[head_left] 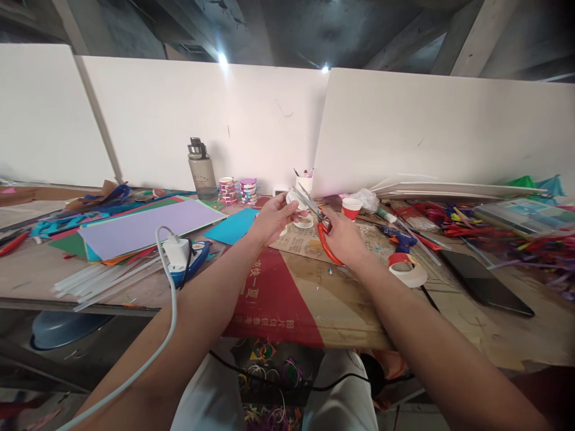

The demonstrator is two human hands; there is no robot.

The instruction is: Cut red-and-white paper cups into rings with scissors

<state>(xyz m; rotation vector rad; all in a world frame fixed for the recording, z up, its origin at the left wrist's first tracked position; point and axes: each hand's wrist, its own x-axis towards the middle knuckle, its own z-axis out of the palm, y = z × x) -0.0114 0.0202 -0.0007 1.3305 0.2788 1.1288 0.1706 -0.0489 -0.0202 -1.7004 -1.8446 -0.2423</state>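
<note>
My left hand [275, 216] holds a small white paper cup [296, 202] above the middle of the table. My right hand [344, 237] grips orange-handled scissors [324, 234], whose silver blades point up and left and meet the cup's rim. A white ring cut from a cup [305, 222] lies just beneath the blades on a sheet of newspaper [305, 245].
A red-and-white paper cup [351, 208], a tape roll [406, 269], a black phone [486, 282] and a blue glue gun [401, 239] lie to the right. Coloured paper sheets [148, 224], glue sticks [103, 280], a water bottle [202, 170] and a white charger [176, 251] sit left. White partition boards [426, 129] stand behind.
</note>
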